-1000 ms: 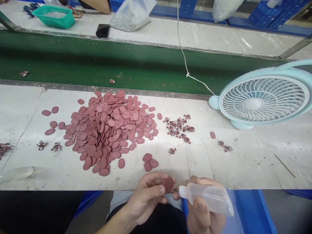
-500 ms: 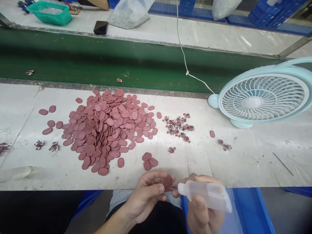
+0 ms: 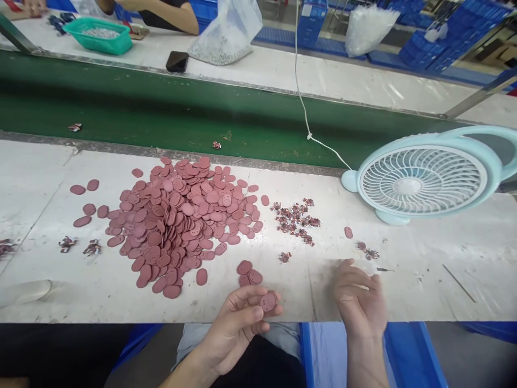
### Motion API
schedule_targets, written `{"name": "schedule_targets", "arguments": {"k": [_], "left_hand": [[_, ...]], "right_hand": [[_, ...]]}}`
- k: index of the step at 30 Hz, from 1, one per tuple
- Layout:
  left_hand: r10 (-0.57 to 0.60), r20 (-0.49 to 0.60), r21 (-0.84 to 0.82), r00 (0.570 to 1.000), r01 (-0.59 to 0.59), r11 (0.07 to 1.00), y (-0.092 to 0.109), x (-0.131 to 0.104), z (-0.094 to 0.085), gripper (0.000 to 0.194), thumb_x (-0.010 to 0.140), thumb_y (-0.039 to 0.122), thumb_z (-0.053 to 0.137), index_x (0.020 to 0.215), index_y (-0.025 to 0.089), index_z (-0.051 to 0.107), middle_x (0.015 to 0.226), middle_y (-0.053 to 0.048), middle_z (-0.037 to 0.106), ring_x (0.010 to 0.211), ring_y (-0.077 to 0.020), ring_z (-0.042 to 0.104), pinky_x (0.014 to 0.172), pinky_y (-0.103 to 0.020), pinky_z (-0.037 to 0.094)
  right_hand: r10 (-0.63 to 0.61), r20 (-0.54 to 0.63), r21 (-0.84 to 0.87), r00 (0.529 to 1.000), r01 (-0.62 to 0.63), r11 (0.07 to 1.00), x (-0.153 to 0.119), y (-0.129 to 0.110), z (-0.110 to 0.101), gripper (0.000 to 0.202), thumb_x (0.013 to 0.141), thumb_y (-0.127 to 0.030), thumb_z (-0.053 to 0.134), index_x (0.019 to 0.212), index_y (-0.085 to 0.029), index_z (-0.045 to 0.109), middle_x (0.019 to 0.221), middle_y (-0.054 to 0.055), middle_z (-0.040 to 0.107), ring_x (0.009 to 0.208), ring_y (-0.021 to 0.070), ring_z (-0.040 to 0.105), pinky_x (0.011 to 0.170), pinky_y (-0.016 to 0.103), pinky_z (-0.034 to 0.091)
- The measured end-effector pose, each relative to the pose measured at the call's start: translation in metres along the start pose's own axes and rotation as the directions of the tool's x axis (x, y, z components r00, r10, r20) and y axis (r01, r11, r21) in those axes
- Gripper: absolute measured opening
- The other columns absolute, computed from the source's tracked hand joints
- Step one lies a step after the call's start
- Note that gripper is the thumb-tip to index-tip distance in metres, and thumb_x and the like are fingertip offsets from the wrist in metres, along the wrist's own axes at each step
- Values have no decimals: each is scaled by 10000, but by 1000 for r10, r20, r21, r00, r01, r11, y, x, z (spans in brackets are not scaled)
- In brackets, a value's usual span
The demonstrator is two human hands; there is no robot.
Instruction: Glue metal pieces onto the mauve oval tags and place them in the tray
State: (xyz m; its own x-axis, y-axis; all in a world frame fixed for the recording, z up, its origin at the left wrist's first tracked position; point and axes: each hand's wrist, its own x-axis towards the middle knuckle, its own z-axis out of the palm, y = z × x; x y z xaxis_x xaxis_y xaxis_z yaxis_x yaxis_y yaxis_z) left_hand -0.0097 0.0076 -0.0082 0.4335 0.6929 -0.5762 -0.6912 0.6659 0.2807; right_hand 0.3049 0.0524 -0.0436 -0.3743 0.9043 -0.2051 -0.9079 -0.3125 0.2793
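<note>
My left hand (image 3: 236,323) is closed on a reddish-brown oval piece (image 3: 268,302) with small holes, pinched between thumb and fingers at the table's front edge. To its right, my right hand (image 3: 359,296) is over the white table with curled fingers around a translucent squeeze bottle. Most of that bottle is hidden behind the fingers; its thin dark needle tip (image 3: 385,269) sticks out to the right. Several loose ovals (image 3: 249,274) lie just beyond my left hand. A large heap of the same ovals (image 3: 181,215) spreads behind them.
Small brown figure-like pieces (image 3: 297,218) lie in a cluster right of the heap. A light blue fan (image 3: 420,178) stands at the right, its white cord (image 3: 302,102) running up. A green belt (image 3: 258,121) crosses behind. Beyond are a green basket (image 3: 100,46) and a co-worker's arm (image 3: 169,13).
My right hand has moved right and forward with the squeeze bottle, away from the oval piece; the needle now points right. My left hand keeps its piece. The view has tilted up slightly.
</note>
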Motion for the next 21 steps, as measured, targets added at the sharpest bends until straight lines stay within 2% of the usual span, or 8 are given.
{"name": "schedule_targets", "arguments": {"k": [2,3,4,6,8,10,16,21], "left_hand": [[13,-19,0,1000,-13,1000,3,-1,-3,246,752,121,809,981,201,767,1078,-97,794,990,-239,752,674,-191,564],[20,-25,0,999,-20,1000,4,-1,-3,251,751,121,810,984,201,766,1081,-98,793,989,-238,752,677,-193,565],[26,-28,-1,999,-26,1000,6,-2,-4,255,750,121,811,987,201,765,1085,-100,792,985,-237,753,678,-194,565],[37,-33,-4,999,-37,999,8,-2,-4,252,755,125,808,990,202,764,1092,-101,791,984,-232,753,681,-195,563],[46,-37,-3,998,-46,999,9,-4,-4,241,761,129,804,987,203,763,1088,-98,792,982,-227,752,685,-195,560],[53,-39,3,998,-53,999,8,-5,-3,240,764,131,802,989,203,761,1088,-98,792,979,-222,752,687,-197,555],[65,-36,33,997,-64,997,5,-6,-4,238,766,127,799,989,200,758,1092,-97,788,981,-226,748,676,-201,540],[135,-70,64,988,-131,989,7,-4,-4,244,758,145,812,988,210,765,1072,-91,796,990,-231,743,694,-213,542]], "right_hand": [[-94,5,-228,996,93,969,-4,20,6,310,850,-125,638,1137,-173,533,668,-79,523,444,63,541,313,118,384],[-181,-10,-458,983,156,875,-5,36,9,305,857,-184,665,1141,-189,556,674,-81,538,414,53,507,294,120,350],[-277,-11,-684,961,195,703,-4,52,13,270,873,-240,671,1127,-203,587,672,-79,553,396,52,478,294,133,332],[-427,4,-980,904,89,179,4,84,18,158,909,-320,646,1025,-213,655,646,-61,580,420,77,490,368,180,372],[-488,38,-932,872,-145,-332,21,106,20,167,905,-366,654,885,-203,690,631,-26,614,522,130,565,501,239,424],[-503,91,-704,860,-302,-643,42,116,19,241,881,-421,665,781,-203,679,603,-6,620,584,178,591,571,283,413],[-459,167,-588,872,-286,-757,73,116,16,166,814,-374,676,801,-212,645,697,7,639,644,195,587,656,323,423],[-403,74,-744,912,-219,-631,47,125,25,276,870,-419,663,1022,-189,687,759,17,696,658,176,651,637,307,520]]}}
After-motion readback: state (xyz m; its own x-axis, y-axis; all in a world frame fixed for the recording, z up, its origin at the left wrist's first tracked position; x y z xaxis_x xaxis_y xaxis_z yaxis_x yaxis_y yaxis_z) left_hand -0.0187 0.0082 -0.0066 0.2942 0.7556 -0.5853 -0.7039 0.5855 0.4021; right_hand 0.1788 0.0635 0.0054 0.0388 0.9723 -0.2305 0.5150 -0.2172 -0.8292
